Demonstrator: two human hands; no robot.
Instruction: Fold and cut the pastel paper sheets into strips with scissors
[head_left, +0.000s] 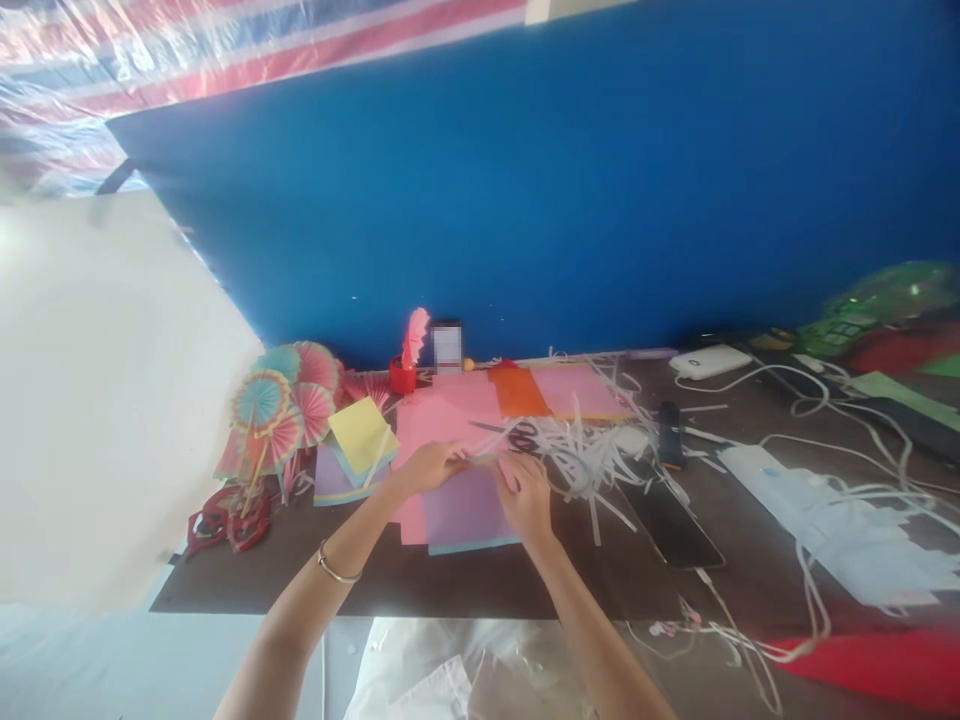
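My left hand (431,466) and my right hand (525,492) meet over a lavender paper sheet (465,512) lying on pink sheets (442,415) on a dark table (420,585). Both hands have their fingers pinched on a thin pale paper strip (480,458) held between them, just above the lavender sheet. A thin bangle sits on my left wrist. Scissors (517,433) lie just beyond my right hand, beside a heap of white paper strips (585,455).
Folded paper fans (281,405) and yellow square sheets (362,432) lie at the left. Orange and pink sheets (559,392), a red pot (403,375), a black phone (671,520), a power bank (709,361) and white cables (825,480) lie behind and to the right. A blue wall stands behind.
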